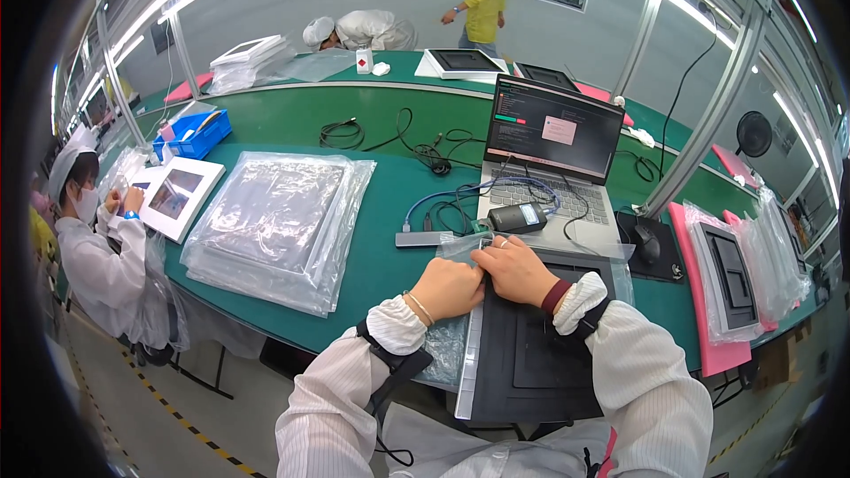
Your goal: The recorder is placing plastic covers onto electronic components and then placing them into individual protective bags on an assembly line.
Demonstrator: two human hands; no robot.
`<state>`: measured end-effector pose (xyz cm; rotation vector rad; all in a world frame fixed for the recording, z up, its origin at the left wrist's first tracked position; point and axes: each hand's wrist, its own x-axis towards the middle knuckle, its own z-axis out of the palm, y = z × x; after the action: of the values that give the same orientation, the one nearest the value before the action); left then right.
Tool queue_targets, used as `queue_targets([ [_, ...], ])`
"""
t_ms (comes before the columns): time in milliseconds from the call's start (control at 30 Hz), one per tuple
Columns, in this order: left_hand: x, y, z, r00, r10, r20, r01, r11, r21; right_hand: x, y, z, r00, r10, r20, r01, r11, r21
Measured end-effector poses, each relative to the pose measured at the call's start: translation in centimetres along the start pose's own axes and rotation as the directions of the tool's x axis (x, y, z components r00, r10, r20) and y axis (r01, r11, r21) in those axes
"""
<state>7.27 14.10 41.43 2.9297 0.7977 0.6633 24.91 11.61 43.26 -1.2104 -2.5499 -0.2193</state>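
Observation:
My left hand and my right hand meet at the far left corner of a black rectangular panel. Both have their fingers closed and pressed together; whatever is pinched between them is too small and covered to make out. The panel lies partly over the table's front edge, with a raised frame on its upturned face and a pale strip along its left side. Clear plastic film shows under it and past its far edge. Just beyond my fingertips are a small black box with cables and a grey hub.
An open laptop stands behind the panel, a mouse right of it. Bagged panels are stacked at left. A blue bin and a seated co-worker are farther left. Pink foam with framed panels lies at right.

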Motion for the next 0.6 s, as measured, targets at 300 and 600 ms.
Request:
queue_targets([
  [300,-0.04,0.21,0.81,0.999,-0.037,0.008,0.037,0.999,0.022,0.11,0.06,0.42,0.999,-0.023,-0.032,0.022,1.000,-0.010],
  [600,-0.06,0.33,0.58,0.997,-0.040,0.063,0.039,0.999,0.015,0.12,0.04,0.52,0.999,-0.023,-0.036,0.022,1.000,-0.013],
])
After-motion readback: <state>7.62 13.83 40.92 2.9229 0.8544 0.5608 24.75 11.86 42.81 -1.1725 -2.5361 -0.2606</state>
